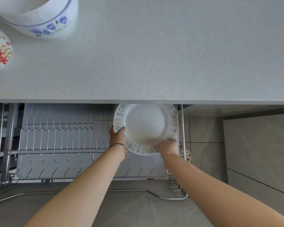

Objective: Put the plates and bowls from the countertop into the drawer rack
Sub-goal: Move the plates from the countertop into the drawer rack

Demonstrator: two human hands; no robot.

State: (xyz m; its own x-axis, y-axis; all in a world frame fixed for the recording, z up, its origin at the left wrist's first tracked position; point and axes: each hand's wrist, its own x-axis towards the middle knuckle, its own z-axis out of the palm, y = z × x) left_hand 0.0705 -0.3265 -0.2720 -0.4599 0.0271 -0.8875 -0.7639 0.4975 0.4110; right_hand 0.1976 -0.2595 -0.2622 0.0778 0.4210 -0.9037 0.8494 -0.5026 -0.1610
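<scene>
While pinched at near rim by curled fingers (122, 129) of left hand (117, 136) and right hand (168, 146): plate (145, 125) just beyond fingers, rack (56, 145) wires beneath; hands equally near.

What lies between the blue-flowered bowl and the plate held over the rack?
Head view: only bare speckled countertop and its front edge separate the blue-flowered bowl from the floral-rimmed plate.
</scene>
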